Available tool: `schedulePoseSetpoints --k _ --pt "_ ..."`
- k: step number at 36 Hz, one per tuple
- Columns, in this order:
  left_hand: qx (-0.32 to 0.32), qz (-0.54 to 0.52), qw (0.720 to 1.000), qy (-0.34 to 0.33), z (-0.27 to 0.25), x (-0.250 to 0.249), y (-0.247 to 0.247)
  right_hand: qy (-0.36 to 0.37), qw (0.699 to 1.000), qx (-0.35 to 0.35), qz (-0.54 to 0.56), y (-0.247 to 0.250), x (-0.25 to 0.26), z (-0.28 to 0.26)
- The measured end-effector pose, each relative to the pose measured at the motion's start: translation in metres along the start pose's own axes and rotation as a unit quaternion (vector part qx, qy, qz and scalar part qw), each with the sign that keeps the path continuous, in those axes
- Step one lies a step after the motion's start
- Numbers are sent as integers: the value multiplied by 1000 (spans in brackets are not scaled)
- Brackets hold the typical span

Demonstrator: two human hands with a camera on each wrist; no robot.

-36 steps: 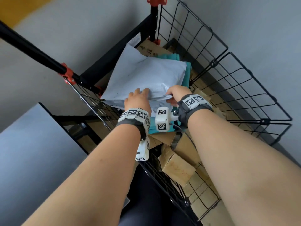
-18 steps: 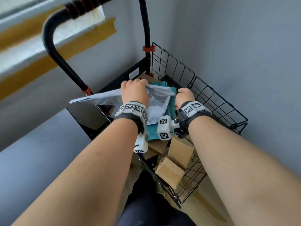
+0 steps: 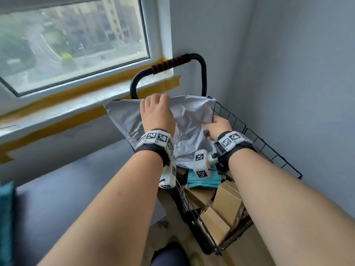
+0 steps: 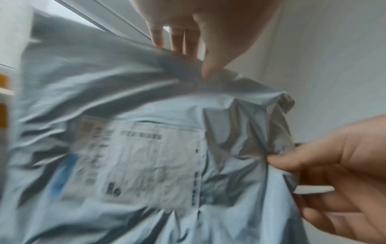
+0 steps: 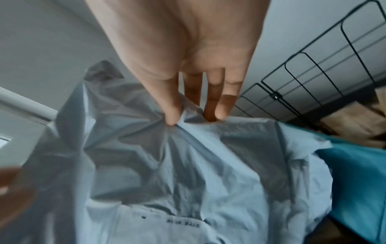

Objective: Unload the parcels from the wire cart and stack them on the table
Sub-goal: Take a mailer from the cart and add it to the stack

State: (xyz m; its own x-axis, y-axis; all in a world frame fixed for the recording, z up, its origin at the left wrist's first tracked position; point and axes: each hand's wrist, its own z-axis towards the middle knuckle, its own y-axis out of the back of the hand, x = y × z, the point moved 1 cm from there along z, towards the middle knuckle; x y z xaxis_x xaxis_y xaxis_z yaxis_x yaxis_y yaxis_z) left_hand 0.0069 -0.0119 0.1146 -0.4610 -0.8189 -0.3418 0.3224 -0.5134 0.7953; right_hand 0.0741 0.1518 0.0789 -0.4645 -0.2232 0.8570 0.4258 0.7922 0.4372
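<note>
A grey plastic mailer bag [image 3: 190, 129] hangs above the black wire cart [image 3: 255, 143], lifted between both hands. My left hand [image 3: 156, 112] pinches its top edge, thumb and fingers on either side of the film [image 4: 205, 72]. My right hand [image 3: 218, 124] pinches the crumpled right edge [image 5: 177, 122]. A white shipping label [image 4: 150, 156] faces me on the bag [image 4: 117, 99]. Below in the cart lie a teal parcel [image 3: 203, 180] and several brown cardboard boxes [image 3: 226, 206]. The dark table [image 3: 73, 181] lies to the left.
The cart's black handle with orange-striped grip [image 3: 169, 64] rises behind the bag. A window [image 3: 73, 39] with yellow tape on its sill is at the back left. A grey wall [image 3: 297, 83] stands close on the right. A teal object [image 3: 5, 217] shows at the left edge.
Both hands have raised the grey mailer bag up out of the cart; it now hangs upright instead of lying on the teal parcel. The view has tilted up toward the window.
</note>
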Motion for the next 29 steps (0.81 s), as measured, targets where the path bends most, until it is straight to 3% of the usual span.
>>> schedulePoseSetpoints --k 5,12,15,20,24,29 --pt "-15 8 986 168 -30 55 27 -56 995 27 80 -32 9 -7" --pt "50 20 953 298 -72 123 59 -83 977 87 178 -90 34 -31" --pt "61 -19 920 387 -93 151 76 -88 970 106 200 -118 41 -48" --pt "144 -95 831 528 -125 207 101 -133 944 148 264 -176 53 -84" --pt "177 -170 793 558 -148 242 128 -176 918 196 296 -221 63 -120" --pt "125 -233 801 538 -161 271 165 -192 915 239 263 -267 74 -165"
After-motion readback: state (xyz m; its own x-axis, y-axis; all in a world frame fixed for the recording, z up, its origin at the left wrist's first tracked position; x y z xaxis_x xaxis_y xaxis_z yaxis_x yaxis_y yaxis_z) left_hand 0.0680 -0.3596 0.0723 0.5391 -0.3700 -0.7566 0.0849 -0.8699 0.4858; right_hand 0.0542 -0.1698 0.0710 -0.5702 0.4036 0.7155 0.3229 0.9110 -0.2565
